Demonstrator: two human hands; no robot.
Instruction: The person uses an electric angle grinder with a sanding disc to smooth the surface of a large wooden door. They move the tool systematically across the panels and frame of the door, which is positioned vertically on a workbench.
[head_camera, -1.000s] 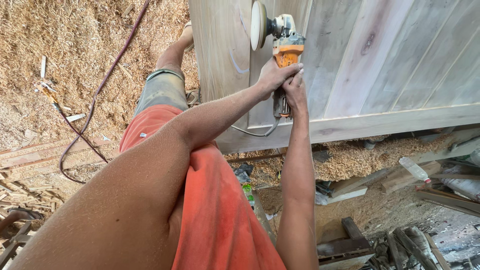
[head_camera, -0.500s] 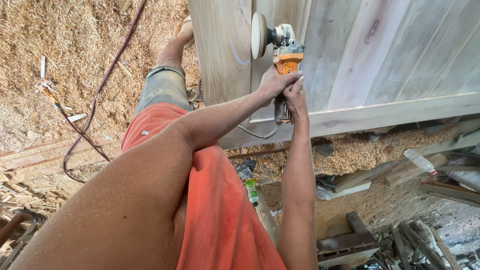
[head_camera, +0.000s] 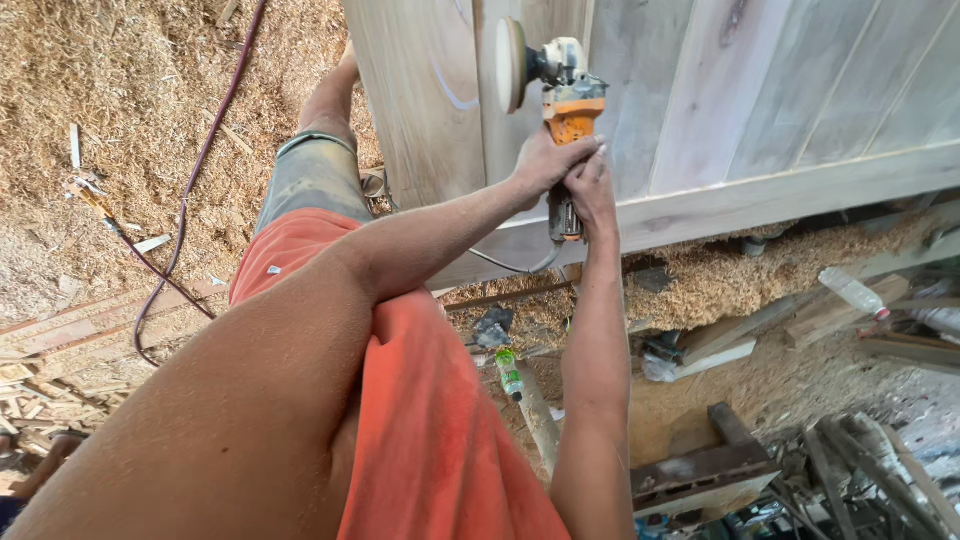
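While both hands, left hand (head_camera: 545, 160) and right hand (head_camera: 592, 190), stay clenched around the orange sander (head_camera: 568, 110), its disc (head_camera: 511, 64) has shifted slightly left across the pale wooden door panel (head_camera: 720, 90).

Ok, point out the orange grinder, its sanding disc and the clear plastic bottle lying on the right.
orange grinder (head_camera: 572, 112), head view, on its orange body above the hands.
sanding disc (head_camera: 511, 64), head view, on the round pad's rim.
clear plastic bottle (head_camera: 852, 292), head view, on its middle.

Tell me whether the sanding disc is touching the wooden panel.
Cannot tell. In the head view the disc is edge-on against the panel; no contact or gap shows plainly.
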